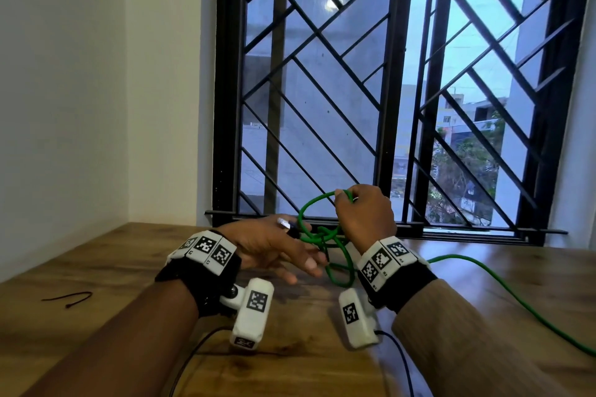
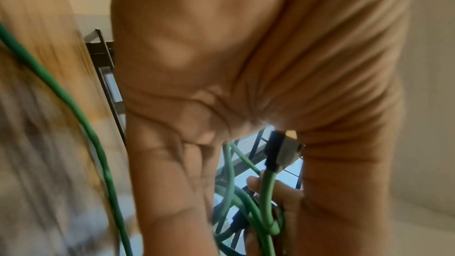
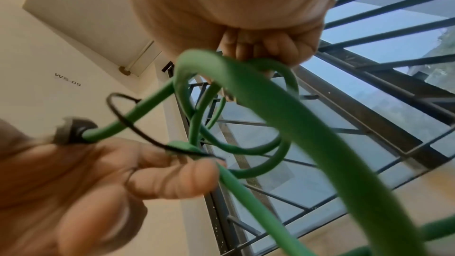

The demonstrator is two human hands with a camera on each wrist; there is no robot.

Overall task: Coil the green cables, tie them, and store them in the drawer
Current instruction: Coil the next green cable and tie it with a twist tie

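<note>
Coiling underway: cable (image 1: 317, 237) loops gripped by right hand (image 1: 366, 214), plug end pinched by left hand (image 1: 274, 246); tying, storing left.

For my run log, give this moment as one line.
right hand: grips green cable loops | left hand: holds connector end | black tie: on table

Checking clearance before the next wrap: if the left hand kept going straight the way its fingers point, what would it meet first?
Most likely the green cable loops hanging under the right hand; the left hand points right at them, fingertips almost touching. Depth is unclear.
</note>
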